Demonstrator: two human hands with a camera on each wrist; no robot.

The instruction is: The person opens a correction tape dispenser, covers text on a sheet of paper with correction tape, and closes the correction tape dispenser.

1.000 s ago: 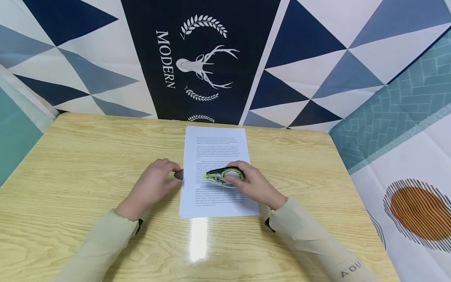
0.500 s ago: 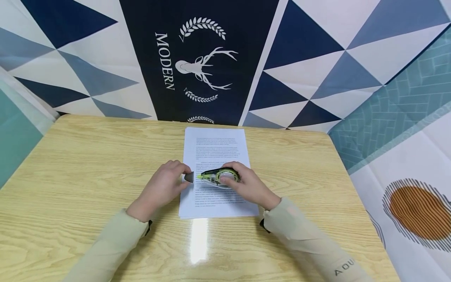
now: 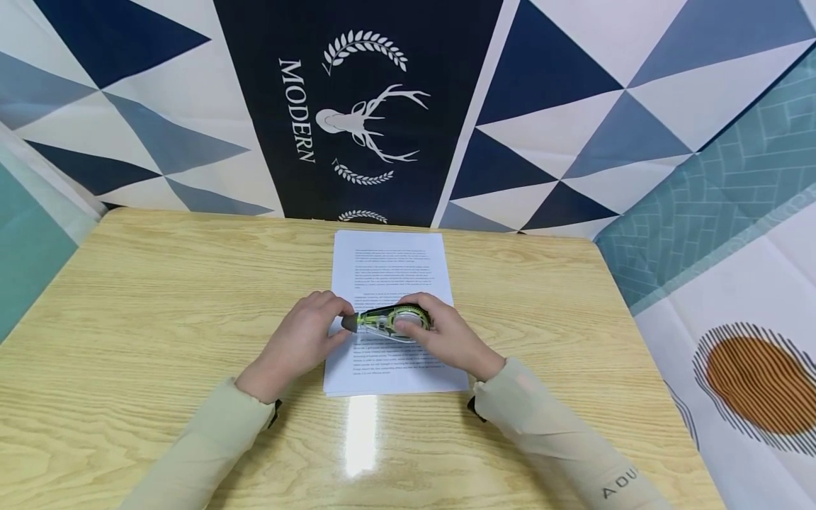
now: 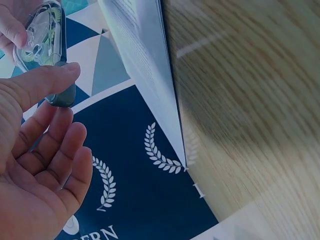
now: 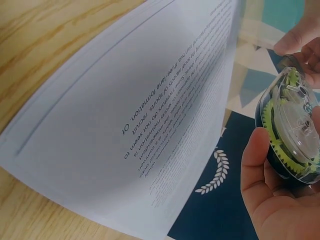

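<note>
My right hand [image 3: 443, 331] grips a clear correction tape dispenser [image 3: 392, 322] with green gears and a black edge, its tip pointing left. Between thumb and index finger, my left hand [image 3: 302, 340] pinches a small dark grey cap [image 3: 350, 323]. The cap sits at the dispenser's tip, as the left wrist view also shows, where the cap [image 4: 62, 95] lies under the thumb and the other fingers curl loosely. Both hands are above a stack of printed paper [image 3: 395, 269]. In the right wrist view the dispenser [image 5: 290, 125] lies between thumb and fingers.
The paper stack lies on a wood-grain table [image 3: 191, 283]. A patterned cloth backdrop [image 3: 376, 120] with a deer head stands along the table's far edge. Another patterned cloth [image 3: 752, 368] hangs at the right side.
My left hand has moved right with the cap, from the paper's left edge to the dispenser's tip. My right hand has shifted slightly left, and the gap between cap and tip has closed.
</note>
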